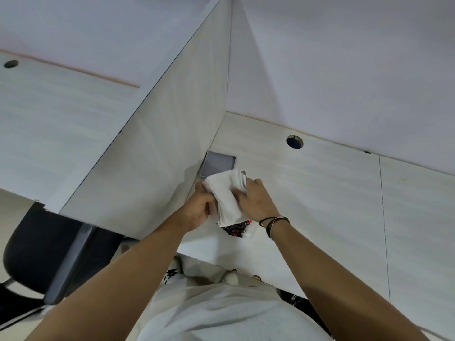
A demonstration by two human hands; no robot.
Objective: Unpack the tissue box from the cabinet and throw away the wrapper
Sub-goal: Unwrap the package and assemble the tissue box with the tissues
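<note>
A white stack of tissues [225,193] is held above the pale desk [320,193] near its left corner. My left hand [200,207] grips the stack's left side. My right hand [256,199] grips its right side, fingers over the top edge. A black wrapper with red and white print [236,228] hangs from the stack's lower end, partly hidden by my right wrist. An open grey box [219,163] sits on the desk just behind the tissues, against the divider.
A tall pale divider panel [152,148] stands left of my hands. A round cable hole [294,142] is in the desk at the back. A black office chair [37,252] stands at lower left. White walls close the back.
</note>
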